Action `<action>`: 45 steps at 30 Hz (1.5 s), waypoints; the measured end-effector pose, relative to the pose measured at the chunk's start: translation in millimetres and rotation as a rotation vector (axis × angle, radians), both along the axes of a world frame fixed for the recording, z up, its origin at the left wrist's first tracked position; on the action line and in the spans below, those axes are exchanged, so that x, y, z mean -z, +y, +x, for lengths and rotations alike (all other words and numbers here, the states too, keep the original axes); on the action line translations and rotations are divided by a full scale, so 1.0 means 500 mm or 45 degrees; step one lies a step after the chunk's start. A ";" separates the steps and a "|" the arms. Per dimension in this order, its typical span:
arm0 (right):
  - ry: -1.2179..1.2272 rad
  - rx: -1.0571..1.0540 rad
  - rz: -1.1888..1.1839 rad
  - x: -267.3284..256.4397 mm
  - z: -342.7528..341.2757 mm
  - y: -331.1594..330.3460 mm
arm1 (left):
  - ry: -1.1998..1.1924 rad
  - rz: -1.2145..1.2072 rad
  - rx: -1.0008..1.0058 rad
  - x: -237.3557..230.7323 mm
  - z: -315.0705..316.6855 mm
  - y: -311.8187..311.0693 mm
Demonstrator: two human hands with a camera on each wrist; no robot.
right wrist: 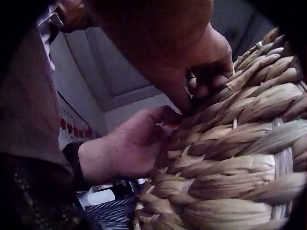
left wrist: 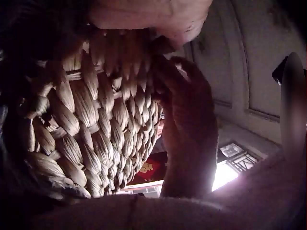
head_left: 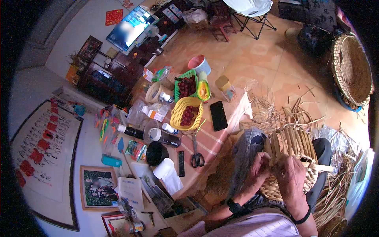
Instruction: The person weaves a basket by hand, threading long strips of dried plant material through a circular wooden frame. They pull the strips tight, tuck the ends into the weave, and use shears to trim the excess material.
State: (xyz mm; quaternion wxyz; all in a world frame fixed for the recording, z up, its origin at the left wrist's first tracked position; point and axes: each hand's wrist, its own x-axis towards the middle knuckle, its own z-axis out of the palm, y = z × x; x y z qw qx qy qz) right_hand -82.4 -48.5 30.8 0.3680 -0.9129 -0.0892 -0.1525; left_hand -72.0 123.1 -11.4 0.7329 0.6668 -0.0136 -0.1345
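A partly woven basket (head_left: 292, 142) of thick tan plant strands lies tilted on the person's lap, bare stakes showing above its braided wall. The left hand (head_left: 259, 169), with a dark watch on its wrist, grips the basket's edge. Close beside it, the right hand (head_left: 291, 177) has thumb and fingers curled at the same edge, pinching the weave. In the right wrist view the fingertips of the right hand (right wrist: 208, 62) meet those of the left hand (right wrist: 129, 143) at the rim. The basket wall (left wrist: 105, 124) fills much of the left wrist view; the pinched strand is mostly hidden.
Loose dry strands (head_left: 331, 197) lie heaped at the right. On the table stand a yellow basket (head_left: 176, 114) of red fruit, scissors (head_left: 196, 158), a phone (head_left: 218, 115) and several bottles. A large round woven basket (head_left: 353, 71) stands on the floor at far right.
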 end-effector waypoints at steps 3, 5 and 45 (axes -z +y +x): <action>-0.094 -0.007 0.000 0.025 0.002 0.002 | -0.023 -0.053 -0.026 -0.003 0.003 -0.011; -0.078 0.016 -0.011 0.014 0.003 0.008 | -0.065 -0.072 -0.017 -0.010 0.007 -0.009; -0.044 -0.220 -0.155 0.034 -0.020 -0.001 | -0.189 -0.024 0.097 0.034 0.001 0.021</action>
